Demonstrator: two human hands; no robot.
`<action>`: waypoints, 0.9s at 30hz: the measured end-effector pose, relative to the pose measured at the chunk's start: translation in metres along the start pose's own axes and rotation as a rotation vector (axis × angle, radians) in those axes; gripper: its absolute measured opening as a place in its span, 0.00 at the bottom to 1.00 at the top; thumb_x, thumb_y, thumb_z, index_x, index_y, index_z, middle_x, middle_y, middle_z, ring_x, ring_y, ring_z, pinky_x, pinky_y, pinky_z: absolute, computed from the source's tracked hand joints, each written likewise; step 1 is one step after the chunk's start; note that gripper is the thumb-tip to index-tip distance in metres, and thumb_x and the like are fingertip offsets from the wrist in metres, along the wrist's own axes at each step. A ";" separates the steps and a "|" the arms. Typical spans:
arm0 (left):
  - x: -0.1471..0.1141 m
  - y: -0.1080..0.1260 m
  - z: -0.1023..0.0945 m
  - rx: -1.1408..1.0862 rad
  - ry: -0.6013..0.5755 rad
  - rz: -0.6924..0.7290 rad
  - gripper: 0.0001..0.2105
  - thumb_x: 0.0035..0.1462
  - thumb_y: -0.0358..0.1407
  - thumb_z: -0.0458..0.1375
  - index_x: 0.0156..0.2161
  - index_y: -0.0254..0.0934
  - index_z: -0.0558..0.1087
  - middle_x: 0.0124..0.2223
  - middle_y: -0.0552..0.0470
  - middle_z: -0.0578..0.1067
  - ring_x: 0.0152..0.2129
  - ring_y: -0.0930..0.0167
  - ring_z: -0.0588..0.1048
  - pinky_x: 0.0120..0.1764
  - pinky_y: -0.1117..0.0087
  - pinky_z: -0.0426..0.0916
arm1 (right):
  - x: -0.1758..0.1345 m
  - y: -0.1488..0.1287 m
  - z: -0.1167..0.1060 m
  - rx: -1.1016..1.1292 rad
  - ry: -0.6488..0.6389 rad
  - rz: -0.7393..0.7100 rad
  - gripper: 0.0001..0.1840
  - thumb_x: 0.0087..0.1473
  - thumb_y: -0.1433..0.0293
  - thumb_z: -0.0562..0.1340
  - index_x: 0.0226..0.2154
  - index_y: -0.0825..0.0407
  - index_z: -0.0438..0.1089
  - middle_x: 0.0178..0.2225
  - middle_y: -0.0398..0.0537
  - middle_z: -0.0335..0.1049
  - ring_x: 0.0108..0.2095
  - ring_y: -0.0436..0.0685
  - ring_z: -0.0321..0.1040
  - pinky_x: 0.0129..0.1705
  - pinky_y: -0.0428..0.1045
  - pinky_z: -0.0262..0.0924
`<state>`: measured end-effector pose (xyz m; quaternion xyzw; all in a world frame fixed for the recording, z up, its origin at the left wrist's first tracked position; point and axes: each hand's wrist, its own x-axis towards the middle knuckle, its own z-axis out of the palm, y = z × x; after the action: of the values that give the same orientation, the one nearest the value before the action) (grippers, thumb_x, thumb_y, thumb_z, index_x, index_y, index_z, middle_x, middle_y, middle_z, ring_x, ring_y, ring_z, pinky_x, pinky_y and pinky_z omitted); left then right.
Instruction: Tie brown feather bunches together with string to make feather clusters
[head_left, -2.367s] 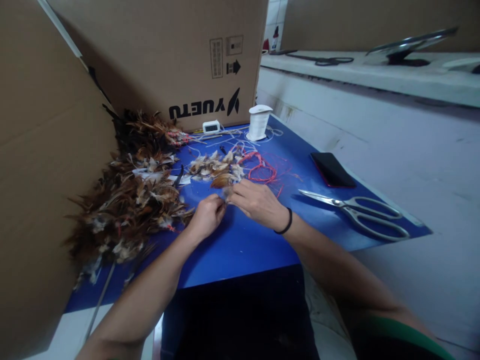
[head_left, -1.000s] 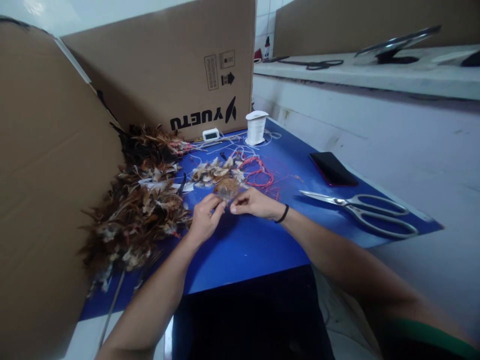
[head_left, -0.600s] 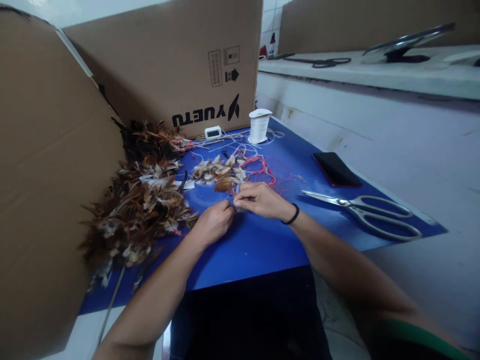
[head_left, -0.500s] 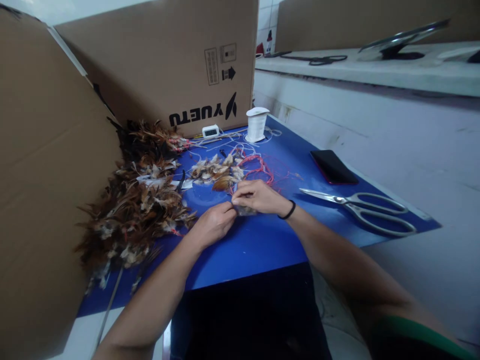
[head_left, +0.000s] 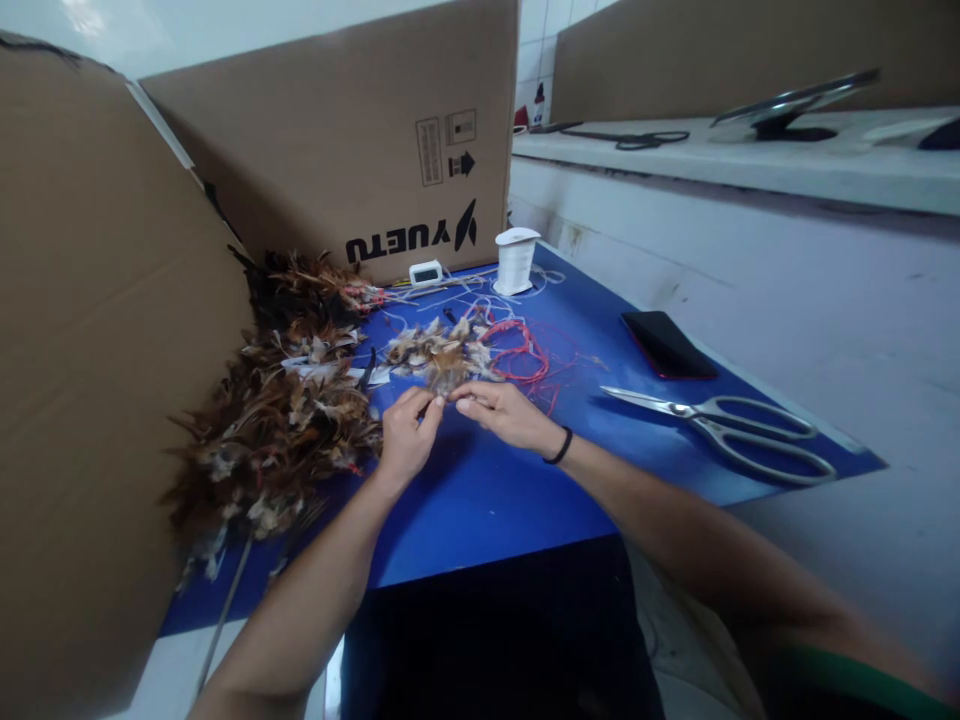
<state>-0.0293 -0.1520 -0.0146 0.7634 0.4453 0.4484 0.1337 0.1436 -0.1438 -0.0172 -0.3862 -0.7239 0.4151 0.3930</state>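
Observation:
A small brown feather tuft [head_left: 448,368] fans out just beyond my fingertips, its base hidden between them. My left hand [head_left: 407,430] pinches that base with thumb and forefinger. From the other side my right hand [head_left: 511,414], a black band on its wrist, closes its fingertips at the same spot. Behind the tuft lies a row of pale and brown feathers [head_left: 412,345] on the blue tabletop [head_left: 495,500]. Loops of red string [head_left: 517,350] rest just beyond my right hand. A large heap of brown feathers [head_left: 300,410] lies left of my left hand.
Open metal scissors [head_left: 681,410] and a dark phone [head_left: 667,343] lie to the right. At the back stand a white spool [head_left: 516,262] and a small white digital display [head_left: 426,273]. Cardboard [head_left: 322,150] walls the back and left; a ledge [head_left: 750,160] runs along the right.
Both hands have shifted left and slightly away from me. The feather tuft now stands up beyond the fingertips, where before the fingers and a pale bit under the right hand covered it. The view tilted slightly.

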 end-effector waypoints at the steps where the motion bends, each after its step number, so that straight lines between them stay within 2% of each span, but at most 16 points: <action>1: 0.000 0.000 0.001 0.012 -0.001 -0.004 0.13 0.58 0.33 0.51 0.22 0.35 0.67 0.24 0.54 0.69 0.25 0.75 0.68 0.32 0.73 0.61 | 0.000 0.000 0.001 -0.034 0.021 -0.033 0.15 0.54 0.63 0.55 0.39 0.55 0.70 0.22 0.40 0.61 0.23 0.46 0.55 0.26 0.44 0.48; 6: -0.002 -0.002 0.005 0.060 -0.012 0.003 0.13 0.57 0.33 0.50 0.23 0.35 0.68 0.24 0.54 0.69 0.24 0.75 0.67 0.31 0.73 0.60 | 0.001 0.003 0.002 -0.128 0.041 -0.086 0.13 0.57 0.67 0.52 0.37 0.54 0.70 0.22 0.40 0.63 0.23 0.47 0.57 0.28 0.44 0.52; 11: -0.005 -0.007 0.010 0.097 -0.004 0.027 0.10 0.57 0.31 0.50 0.26 0.35 0.70 0.25 0.52 0.70 0.25 0.74 0.68 0.31 0.72 0.62 | 0.004 0.007 0.006 -0.127 0.095 -0.181 0.11 0.54 0.72 0.54 0.31 0.54 0.72 0.33 0.48 0.71 0.33 0.50 0.65 0.38 0.47 0.57; 14: -0.006 -0.009 0.012 0.136 0.011 0.055 0.10 0.56 0.31 0.50 0.27 0.35 0.70 0.26 0.52 0.71 0.25 0.74 0.69 0.32 0.72 0.62 | 0.001 0.006 0.010 -0.183 0.146 -0.114 0.11 0.52 0.73 0.55 0.31 0.54 0.73 0.28 0.46 0.71 0.28 0.49 0.63 0.33 0.46 0.57; 17: -0.006 -0.010 0.013 0.199 -0.002 0.109 0.09 0.56 0.29 0.50 0.26 0.35 0.69 0.26 0.52 0.69 0.25 0.74 0.68 0.32 0.72 0.62 | -0.002 0.002 0.013 -0.220 0.195 0.005 0.11 0.50 0.70 0.56 0.32 0.55 0.74 0.19 0.40 0.64 0.20 0.46 0.54 0.25 0.44 0.50; 22: -0.008 -0.009 0.014 0.352 -0.049 0.168 0.10 0.57 0.29 0.50 0.25 0.35 0.67 0.26 0.52 0.66 0.25 0.74 0.66 0.31 0.72 0.62 | -0.003 -0.002 0.016 -0.238 0.251 0.096 0.13 0.49 0.62 0.59 0.28 0.54 0.74 0.15 0.36 0.48 0.19 0.46 0.46 0.23 0.45 0.43; 24: -0.009 -0.008 0.015 0.412 -0.066 0.192 0.11 0.58 0.30 0.49 0.25 0.35 0.67 0.26 0.51 0.66 0.25 0.73 0.66 0.31 0.72 0.62 | -0.002 0.001 0.017 -0.218 0.258 0.097 0.15 0.49 0.60 0.59 0.22 0.53 0.70 0.15 0.36 0.44 0.19 0.46 0.44 0.23 0.45 0.40; 27: -0.010 -0.008 0.016 0.491 -0.070 0.252 0.12 0.59 0.30 0.47 0.25 0.35 0.67 0.27 0.50 0.66 0.25 0.73 0.66 0.31 0.72 0.62 | 0.001 0.008 0.019 -0.110 0.253 0.111 0.20 0.49 0.57 0.59 0.15 0.53 0.59 0.16 0.37 0.41 0.19 0.46 0.40 0.22 0.46 0.36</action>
<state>-0.0228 -0.1528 -0.0340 0.8373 0.4372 0.3136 -0.0972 0.1288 -0.1457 -0.0310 -0.4957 -0.6678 0.3439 0.4360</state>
